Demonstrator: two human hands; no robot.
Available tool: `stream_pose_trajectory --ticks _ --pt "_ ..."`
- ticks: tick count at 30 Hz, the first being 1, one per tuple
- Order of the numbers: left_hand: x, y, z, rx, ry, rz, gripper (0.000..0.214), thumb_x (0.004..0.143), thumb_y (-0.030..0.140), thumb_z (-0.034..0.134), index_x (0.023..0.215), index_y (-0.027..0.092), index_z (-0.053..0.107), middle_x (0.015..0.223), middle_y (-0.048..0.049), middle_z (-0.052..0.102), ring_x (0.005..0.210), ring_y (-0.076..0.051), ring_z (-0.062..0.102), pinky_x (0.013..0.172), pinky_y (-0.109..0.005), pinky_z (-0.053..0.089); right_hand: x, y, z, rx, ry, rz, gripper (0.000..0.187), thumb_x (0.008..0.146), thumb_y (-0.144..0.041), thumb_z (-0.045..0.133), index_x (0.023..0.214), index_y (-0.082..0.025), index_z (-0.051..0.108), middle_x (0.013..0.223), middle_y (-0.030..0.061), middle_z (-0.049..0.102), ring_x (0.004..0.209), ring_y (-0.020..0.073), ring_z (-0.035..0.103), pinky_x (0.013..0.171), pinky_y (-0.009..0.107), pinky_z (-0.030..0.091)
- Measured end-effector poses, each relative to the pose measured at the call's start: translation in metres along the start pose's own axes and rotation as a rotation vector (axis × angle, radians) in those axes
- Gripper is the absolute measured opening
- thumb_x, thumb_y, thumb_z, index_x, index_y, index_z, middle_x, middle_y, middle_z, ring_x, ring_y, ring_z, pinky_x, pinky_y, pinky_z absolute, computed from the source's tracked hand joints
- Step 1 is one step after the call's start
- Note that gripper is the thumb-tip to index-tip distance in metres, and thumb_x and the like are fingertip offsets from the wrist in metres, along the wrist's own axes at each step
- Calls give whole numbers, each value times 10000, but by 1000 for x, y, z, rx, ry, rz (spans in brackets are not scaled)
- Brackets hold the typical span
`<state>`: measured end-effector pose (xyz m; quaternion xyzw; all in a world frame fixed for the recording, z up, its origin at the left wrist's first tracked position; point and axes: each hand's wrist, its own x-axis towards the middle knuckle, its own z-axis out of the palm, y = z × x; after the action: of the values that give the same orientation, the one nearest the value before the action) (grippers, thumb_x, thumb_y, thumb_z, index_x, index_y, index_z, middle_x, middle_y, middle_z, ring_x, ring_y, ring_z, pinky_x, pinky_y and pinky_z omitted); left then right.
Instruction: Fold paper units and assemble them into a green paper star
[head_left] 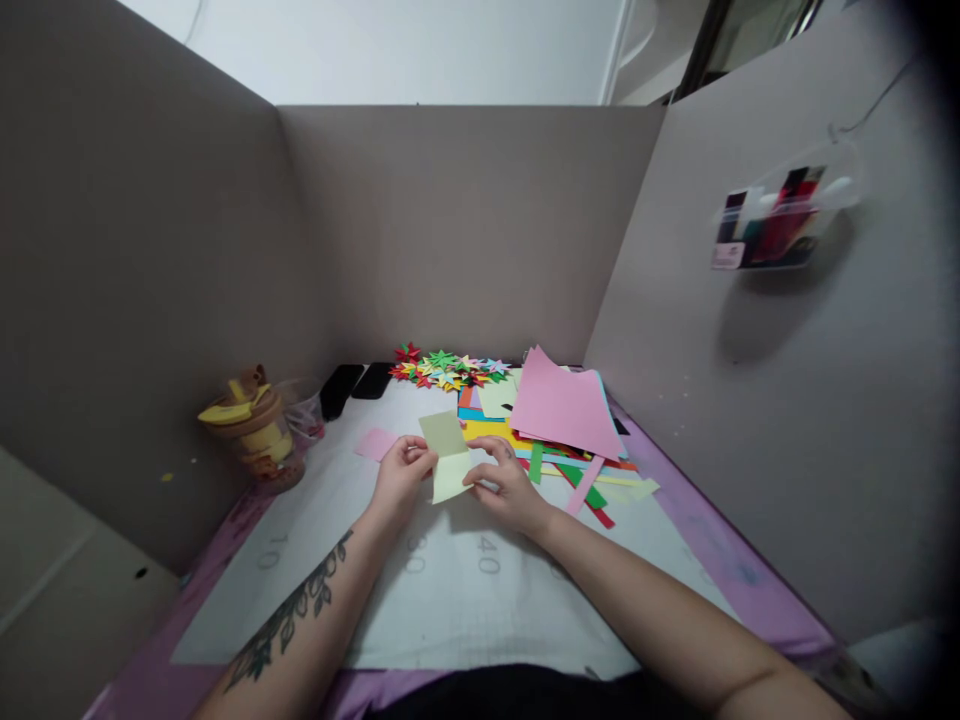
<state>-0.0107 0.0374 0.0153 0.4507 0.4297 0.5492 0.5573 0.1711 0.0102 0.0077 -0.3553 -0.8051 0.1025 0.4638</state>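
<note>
A pale yellow-green sheet of paper (pixel 451 472), creased across its middle, is held above the white mat. My left hand (pixel 405 468) pinches its left edge between thumb and fingers. On the opposite edge, my right hand (pixel 506 485) grips the paper with its thumb and fingertips. The upper half of the sheet tilts up from the crease and looks darker than the lower half. Just left of it, a pink piece of paper (pixel 373 443) lies on the mat, close to my left hand.
Folded paper stars (pixel 442 368) are heaped at the back. Pink sheets (pixel 566 405) and coloured strips (pixel 585 488) lie to the right on the white mat (pixel 465 620). Two black phones (pixel 373 380), a brown container (pixel 259 440) and a clear cup (pixel 304 405) stand left. Partitions surround the table.
</note>
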Motion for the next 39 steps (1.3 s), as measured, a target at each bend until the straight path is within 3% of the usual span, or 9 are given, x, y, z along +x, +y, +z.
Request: stream_pose_trajectory --ticks 6,10,16,19,23,27,33,39 --pt "-3 4 4 -55 11 -41 378 547 269 715 821 171 474 636 16 630 566 -125 603 599 -253 469 1 0 1 136 10 188 48 749 -203 614 758 -227 655 1163 80 479 1119 227 439 918 393 385" --pt "-5 4 4 -15 -46 -33 380 557 258 716 846 159 491 616 20 620 521 -97 567 554 -216 442 5 4 3 274 65 305 72 754 -276 615 739 -210 639 1101 72 516 1080 198 485 939 354 367" --pt "-6 2 6 26 -119 -53 381 539 267 735 810 162 489 609 31 598 538 -86 555 558 -197 440 6 14 15 645 130 488 197 726 -367 627 694 -179 577 816 27 609 743 145 559 657 255 433" --pt "-8 3 8 25 -83 -42 407 598 358 703 877 190 460 620 45 579 570 -107 586 588 -228 469 5 16 20 673 197 607 254 675 -387 666 627 -170 542 587 -30 542 552 105 481 556 230 387" --pt "-13 7 10 24 -129 -34 453 715 490 578 1049 244 396 848 -9 624 676 -145 643 620 -277 491 7 17 23 665 261 700 280 641 -397 682 592 -167 530 526 -31 534 483 95 440 496 225 355" --pt "-15 6 9 119 -244 10 365 685 443 642 913 178 535 900 -61 646 803 -176 636 690 -273 483 7 16 23 742 271 715 267 637 -393 688 617 -166 550 569 2 593 535 122 516 557 255 419" --pt "-10 0 5 269 -130 71 314 690 441 621 695 127 641 679 -57 650 687 -174 600 644 -252 450 5 10 23 811 193 662 260 674 -409 666 693 -159 599 662 19 614 646 143 569 656 288 460" --pt "-9 -2 4 327 -117 83 271 681 407 624 636 139 625 622 -29 634 600 -139 559 581 -225 400 8 5 18 621 304 645 279 677 -401 658 588 -168 533 568 -27 515 553 108 468 565 243 397"
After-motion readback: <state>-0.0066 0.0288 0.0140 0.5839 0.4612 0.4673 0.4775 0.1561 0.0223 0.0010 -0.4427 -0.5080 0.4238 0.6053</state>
